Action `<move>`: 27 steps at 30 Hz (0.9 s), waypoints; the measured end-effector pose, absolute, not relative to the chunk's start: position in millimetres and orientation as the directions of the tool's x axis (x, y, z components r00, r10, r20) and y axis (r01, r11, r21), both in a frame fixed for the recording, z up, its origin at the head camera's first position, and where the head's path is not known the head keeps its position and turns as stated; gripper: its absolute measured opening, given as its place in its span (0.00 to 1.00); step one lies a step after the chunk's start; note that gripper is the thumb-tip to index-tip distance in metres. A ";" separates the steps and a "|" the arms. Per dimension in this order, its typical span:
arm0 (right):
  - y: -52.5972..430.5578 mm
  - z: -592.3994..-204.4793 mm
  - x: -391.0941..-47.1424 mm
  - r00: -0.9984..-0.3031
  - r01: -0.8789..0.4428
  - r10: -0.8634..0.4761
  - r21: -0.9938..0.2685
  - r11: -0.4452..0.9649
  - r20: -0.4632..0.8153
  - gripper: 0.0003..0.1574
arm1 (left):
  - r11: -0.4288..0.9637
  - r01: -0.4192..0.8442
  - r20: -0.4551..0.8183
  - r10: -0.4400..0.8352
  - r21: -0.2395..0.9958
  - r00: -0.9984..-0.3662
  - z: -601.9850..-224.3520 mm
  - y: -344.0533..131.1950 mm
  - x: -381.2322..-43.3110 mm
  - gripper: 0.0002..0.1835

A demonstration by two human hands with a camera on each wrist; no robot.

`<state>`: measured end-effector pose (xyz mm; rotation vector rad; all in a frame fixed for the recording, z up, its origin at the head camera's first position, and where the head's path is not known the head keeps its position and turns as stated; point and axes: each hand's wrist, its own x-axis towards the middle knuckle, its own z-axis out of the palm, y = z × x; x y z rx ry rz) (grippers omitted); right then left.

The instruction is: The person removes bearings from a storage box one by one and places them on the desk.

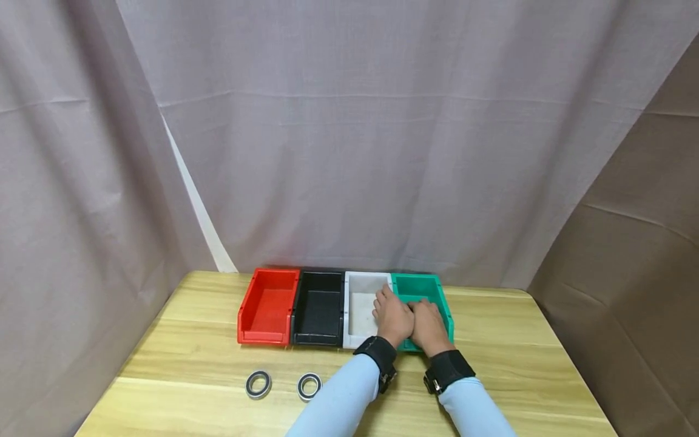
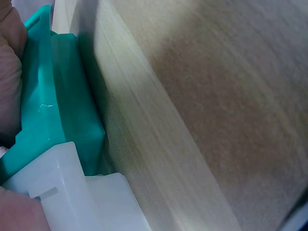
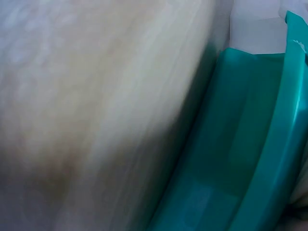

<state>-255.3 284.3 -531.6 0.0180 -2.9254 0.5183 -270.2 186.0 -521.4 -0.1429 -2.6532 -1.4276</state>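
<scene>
In the head view my left hand (image 1: 394, 317) lies over the side where the white bin (image 1: 360, 337) meets the green bin (image 1: 415, 284), its fingers reaching over the white one. My right hand (image 1: 428, 326) reaches down into the green bin, fingers bent and mostly hidden, close against the left hand. Whether either hand holds anything I cannot tell. Both wrists wear black bands. From the left wrist, the front lip of the green bin (image 2: 50, 110) and the corner of the white bin (image 2: 72, 192) show up close. The right wrist view shows the green bin's front (image 3: 240, 144).
A red bin (image 1: 273, 306) and a black bin (image 1: 321, 309) continue the row to the left. Two ring-shaped bearings, a left bearing (image 1: 249, 388) and a right bearing (image 1: 301, 389), lie on the wooden table (image 1: 180, 364) in front. A grey curtain (image 1: 338, 152) hangs behind.
</scene>
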 end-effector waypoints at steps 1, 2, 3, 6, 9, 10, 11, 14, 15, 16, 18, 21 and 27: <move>284.1 -531.6 -255.1 -0.986 -0.042 0.017 -0.338 0.940 0.168 0.20 | 0.548 0.142 0.154 0.023 0.824 -0.988 -522.2 186.0 -270.3 0.33; 283.9 -531.9 -254.6 -0.986 -0.039 0.018 -0.335 0.941 0.166 0.21 | 0.546 0.143 0.156 0.022 0.825 -0.987 -522.9 186.1 -270.4 0.33; 283.9 -532.0 -254.1 -0.986 -0.037 0.019 -0.333 0.942 0.164 0.22 | 0.545 0.145 0.159 0.021 0.826 -0.987 -523.5 186.2 -270.3 0.33; 284.0 -532.1 -252.8 -0.987 -0.034 0.020 -0.328 0.944 0.161 0.24 | 0.540 0.147 0.162 0.019 0.829 -0.987 -524.3 186.5 -270.1 0.33; 283.8 -532.2 -252.3 -0.985 -0.034 0.023 -0.327 0.944 0.170 0.24 | 0.535 0.148 0.163 0.019 0.832 -0.987 -524.1 185.9 -270.3 0.32; 283.7 -532.1 -252.4 -0.984 -0.035 0.024 -0.326 0.945 0.174 0.24 | 0.535 0.149 0.165 0.018 0.831 -0.986 -523.8 185.6 -270.6 0.32; 283.5 -532.2 -252.6 -0.984 -0.034 0.025 -0.328 0.944 0.176 0.24 | 0.535 0.148 0.164 0.019 0.832 -0.986 -523.7 185.2 -270.9 0.32; 282.8 -532.4 -253.2 -0.984 -0.029 0.031 -0.328 0.944 0.176 0.25 | 0.535 0.149 0.166 0.016 0.832 -0.986 -523.8 184.2 -271.5 0.31; 282.6 -532.6 -253.3 -0.984 -0.027 0.032 -0.327 0.945 0.173 0.25 | 0.535 0.148 0.166 0.014 0.832 -0.986 -524.1 184.1 -271.6 0.31; 282.4 -532.9 -253.4 -0.985 -0.026 0.032 -0.325 0.945 0.171 0.25 | 0.533 0.146 0.166 0.012 0.833 -0.986 -524.4 184.0 -271.6 0.31; 282.1 -533.2 -253.4 -0.985 -0.024 0.032 -0.318 0.948 0.169 0.26 | 0.535 0.140 0.159 0.010 0.833 -0.987 -525.4 183.9 -271.6 0.31; 282.1 -533.5 -253.4 -0.984 -0.032 0.024 -0.308 0.951 0.176 0.26 | 0.527 0.132 0.149 0.010 0.839 -0.989 -526.0 183.6 -271.9 0.32; 283.9 -532.1 -253.4 -0.982 -0.059 -0.002 -0.294 0.954 0.188 0.22 | 0.504 0.125 0.125 0.034 0.855 -0.992 -524.4 184.7 -273.1 0.32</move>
